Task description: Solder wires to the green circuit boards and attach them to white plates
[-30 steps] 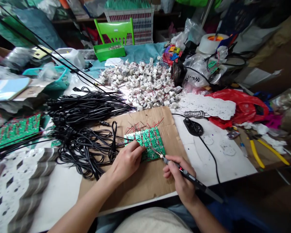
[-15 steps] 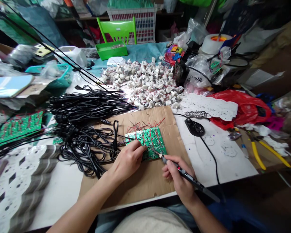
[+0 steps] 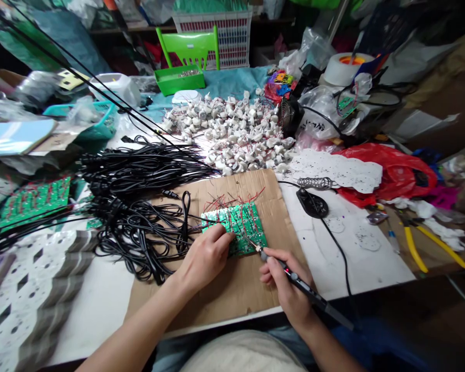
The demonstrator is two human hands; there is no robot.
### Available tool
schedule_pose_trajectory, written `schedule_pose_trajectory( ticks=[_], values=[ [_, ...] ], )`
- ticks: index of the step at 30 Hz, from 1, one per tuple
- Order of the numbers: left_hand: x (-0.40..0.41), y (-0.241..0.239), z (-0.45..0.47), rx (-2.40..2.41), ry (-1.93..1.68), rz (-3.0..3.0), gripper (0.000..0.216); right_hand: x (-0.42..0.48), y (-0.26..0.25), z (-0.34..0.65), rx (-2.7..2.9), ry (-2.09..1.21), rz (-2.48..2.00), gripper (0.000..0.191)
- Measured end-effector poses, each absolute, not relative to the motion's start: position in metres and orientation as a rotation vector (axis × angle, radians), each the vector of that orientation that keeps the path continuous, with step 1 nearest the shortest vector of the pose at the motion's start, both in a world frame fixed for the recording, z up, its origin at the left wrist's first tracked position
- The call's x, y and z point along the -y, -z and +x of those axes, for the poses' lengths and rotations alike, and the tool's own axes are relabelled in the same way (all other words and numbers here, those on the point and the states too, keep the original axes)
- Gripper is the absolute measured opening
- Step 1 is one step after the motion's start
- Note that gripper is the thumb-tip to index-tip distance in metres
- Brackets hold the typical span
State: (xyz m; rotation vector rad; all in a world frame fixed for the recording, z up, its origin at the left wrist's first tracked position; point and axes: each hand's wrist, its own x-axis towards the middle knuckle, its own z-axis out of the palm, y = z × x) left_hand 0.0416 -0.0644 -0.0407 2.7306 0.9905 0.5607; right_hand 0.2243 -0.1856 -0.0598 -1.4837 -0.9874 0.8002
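A green circuit board point(image 3: 251, 219) with red and dark wires rising from it lies on a sheet of brown cardboard point(image 3: 232, 299). My left hand point(image 3: 209, 253) rests over the board's lower left part, fingers pinched together; whatever is between the fingertips is hidden. Black power cords point(image 3: 151, 232) lie bunched just left of this hand, some of their ends reaching toward it. In my right hand point(image 3: 289, 284) is a soldering iron point(image 3: 302, 284), gripped like a pen, a small red light on its handle. Its tip points at the board's lower right area, close to the left fingertips.
White round components point(image 3: 232, 129) with thin wires are heaped behind the cardboard. To the right are a black iron stand point(image 3: 312, 203), a red plastic bag point(image 3: 391, 170) and yellow-handled pliers point(image 3: 414, 248). More circuit boards point(image 3: 36, 201) lie at the left.
The view has shifted very slightly. Both hands keep nearly the same place over the board, and the soldering iron's tip is still near the board's lower right.
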Motion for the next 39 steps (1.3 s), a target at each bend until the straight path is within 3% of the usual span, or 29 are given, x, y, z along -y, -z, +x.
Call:
schedule_pose_trajectory(
  ticks=[39],
  values=[
    [0.0589,0.0473,0.0381,-1.008,-0.562,2.608,0.023,0.1833,0.0637,0.2236,0.950,-0.839,-1.459,0.022]
  ],
)
